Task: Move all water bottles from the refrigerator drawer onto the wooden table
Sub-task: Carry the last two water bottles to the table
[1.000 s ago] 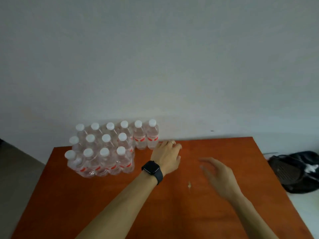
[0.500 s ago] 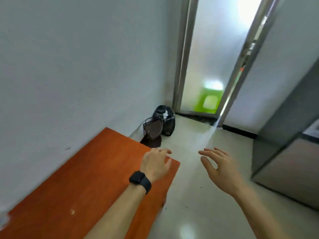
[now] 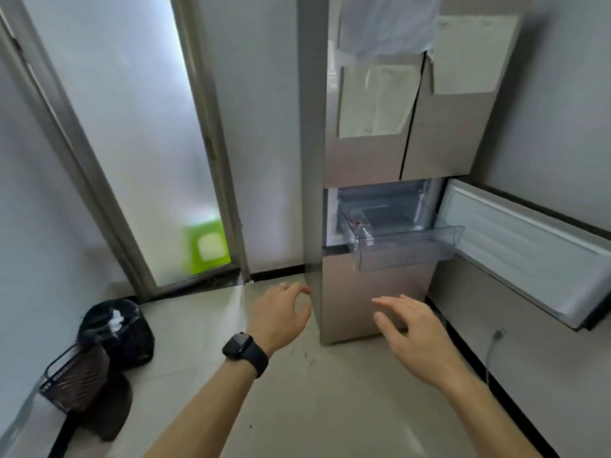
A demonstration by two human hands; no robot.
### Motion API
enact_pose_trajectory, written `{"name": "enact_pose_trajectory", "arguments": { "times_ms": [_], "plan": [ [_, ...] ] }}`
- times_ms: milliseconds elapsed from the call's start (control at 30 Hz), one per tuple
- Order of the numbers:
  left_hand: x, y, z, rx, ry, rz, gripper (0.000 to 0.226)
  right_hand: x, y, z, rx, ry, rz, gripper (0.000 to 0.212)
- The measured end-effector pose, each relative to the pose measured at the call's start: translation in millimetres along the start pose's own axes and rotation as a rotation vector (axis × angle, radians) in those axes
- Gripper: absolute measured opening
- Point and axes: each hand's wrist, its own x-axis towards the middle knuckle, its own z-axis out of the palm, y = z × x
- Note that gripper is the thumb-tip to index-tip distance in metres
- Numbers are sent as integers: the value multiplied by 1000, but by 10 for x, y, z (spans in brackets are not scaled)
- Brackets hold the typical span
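Water bottle [image 3: 359, 227] noted at left end of drawer [image 3: 410, 247]; judged light, slick, best gripped mid-body. Left hand [image 3: 281, 315], right hand [image 3: 411, 332] empty, fingers apart.

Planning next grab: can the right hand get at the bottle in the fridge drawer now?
Likely yes: drawer pulled out, open-topped, door swung aside; right hand empty, but well short of the bottle.

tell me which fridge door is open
The middle door, swung out to the right beside the pulled-out drawer. The two upper doors, with papers stuck on them, are shut.
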Motion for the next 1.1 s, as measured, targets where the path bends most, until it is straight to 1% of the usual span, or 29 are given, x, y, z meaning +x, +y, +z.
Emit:
{"name": "enact_pose_trajectory", "arguments": {
  "times_ms": [100, 267, 367, 567, 733, 933, 1033, 1100],
  "plan": [
    [562, 335, 235, -6, -31, 92, 32, 280, 382, -224, 0, 40, 59, 31],
    [1441, 645, 652, -29, -60, 164, 33, 995, 1013, -397, -10, 38, 109, 34],
    [1992, 710, 905, -43, -77, 176, 34, 1486, 1316, -414, -1, 26, 136, 36],
    [3002, 757, 1389, -69, -181, 138, 35, 2397, 1731, -426, 5, -55, 193, 36],
    [3535, 750, 1745, -122, -240, 71, 36, 3048, 2013, -341, 15, -109, 217, 40],
    [4079, 724, 2208, -174, -299, -24, 37, 3878, 2559, -59, -70, -272, 207, 48],
    [4443, 785, 2480, -292, -338, -131, 46, 4374, 2803, 79, -57, -327, 210, 51],
    [4786, 825, 2693, -451, -337, -286, 49, 4739, 3008, 207, -32, -386, 195, 50]
  ]
}}
